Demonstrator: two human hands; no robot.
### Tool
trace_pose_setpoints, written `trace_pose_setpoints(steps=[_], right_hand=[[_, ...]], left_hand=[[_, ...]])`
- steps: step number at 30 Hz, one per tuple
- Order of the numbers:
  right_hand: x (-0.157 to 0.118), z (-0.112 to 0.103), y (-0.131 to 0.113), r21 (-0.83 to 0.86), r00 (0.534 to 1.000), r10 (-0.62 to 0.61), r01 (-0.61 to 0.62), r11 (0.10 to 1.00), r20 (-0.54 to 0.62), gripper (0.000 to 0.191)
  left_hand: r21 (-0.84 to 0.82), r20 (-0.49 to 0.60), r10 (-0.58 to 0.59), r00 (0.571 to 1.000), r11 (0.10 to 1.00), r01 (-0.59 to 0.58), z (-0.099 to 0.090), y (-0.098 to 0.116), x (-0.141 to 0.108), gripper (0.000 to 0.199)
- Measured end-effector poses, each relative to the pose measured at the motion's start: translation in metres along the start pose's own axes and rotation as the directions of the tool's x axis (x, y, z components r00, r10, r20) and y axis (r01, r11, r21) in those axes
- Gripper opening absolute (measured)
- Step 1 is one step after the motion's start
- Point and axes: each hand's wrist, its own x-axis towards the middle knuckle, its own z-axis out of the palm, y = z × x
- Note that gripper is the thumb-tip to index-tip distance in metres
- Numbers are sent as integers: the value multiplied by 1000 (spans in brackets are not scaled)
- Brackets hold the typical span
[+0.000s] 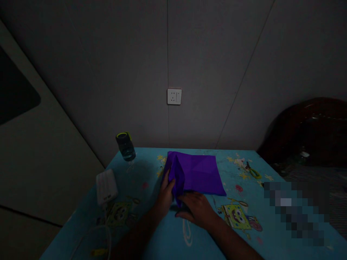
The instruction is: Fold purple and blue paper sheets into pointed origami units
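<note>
A sheet of purple paper [202, 173] with crease lines lies on the blue patterned tablecloth [141, 187]. Its left part stands up in a raised fold. My left hand [166, 192] grips that fold from the left, with the thumb on the near face and fingers behind. At the lower edge of the fold is my right hand [196, 207], palm down, its fingertips at the paper and its thumb stretched out to the left. Those right fingertips are partly hidden by the paper, and the light is dim.
At the back left stands a clear bottle [126, 147] with a dark, yellow-green-rimmed top. A white power bank [106, 187] with a white cable [108, 231] lies at the left edge. Green-handled scissors [254, 172] rest at the back right. A wall socket [174, 96] is behind.
</note>
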Motion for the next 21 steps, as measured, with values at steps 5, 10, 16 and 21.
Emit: trace_pose_setpoints(steps=[5,10,16,21], right_hand=[[0,-1,8,-33,991,115,-117,993,-64,22],[-6,-7,33,-38,929,316,-329,944,-193,24],[-28,-47,100,-296,755,602,-656,695,-260,32],[-60,-85,145,-416,652,717,-740,529,-248,30]], left_hand=[[-119,85,-90,992,988,100,3,1,-3,61],[105,116,-18,993,994,6,-3,-2,2,57],[651,250,286,925,657,-379,-10,6,6,25],[705,394,389,833,453,-545,-10,11,1,25]])
